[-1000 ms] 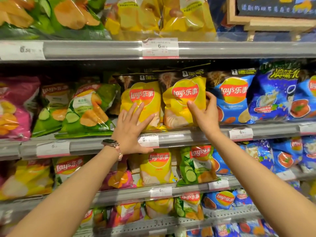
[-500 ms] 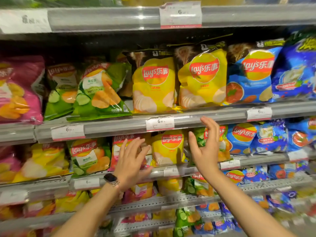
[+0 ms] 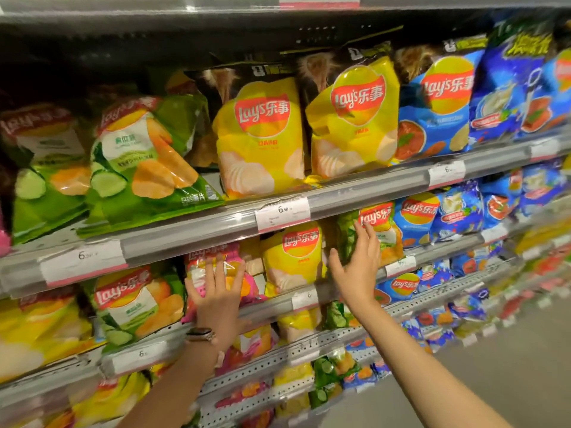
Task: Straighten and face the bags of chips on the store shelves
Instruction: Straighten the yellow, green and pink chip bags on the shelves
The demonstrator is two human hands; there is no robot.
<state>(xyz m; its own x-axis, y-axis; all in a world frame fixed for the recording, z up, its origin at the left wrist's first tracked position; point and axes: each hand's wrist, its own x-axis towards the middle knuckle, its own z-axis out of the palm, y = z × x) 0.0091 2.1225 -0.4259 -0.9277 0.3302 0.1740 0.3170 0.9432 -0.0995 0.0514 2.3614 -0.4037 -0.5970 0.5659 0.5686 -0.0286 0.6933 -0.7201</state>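
Two yellow bags stand upright on the upper shelf between leaning green bags and blue bags, price tags along the rail. One shelf down, the left hand, fingers spread flat, presses a pink bag; the right hand, fingers straight, touches a green bag beside a yellow bag. A watch circles the left wrist.

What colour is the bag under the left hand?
Pink, with yellow; the left hand lies on the pink bag. Head view.
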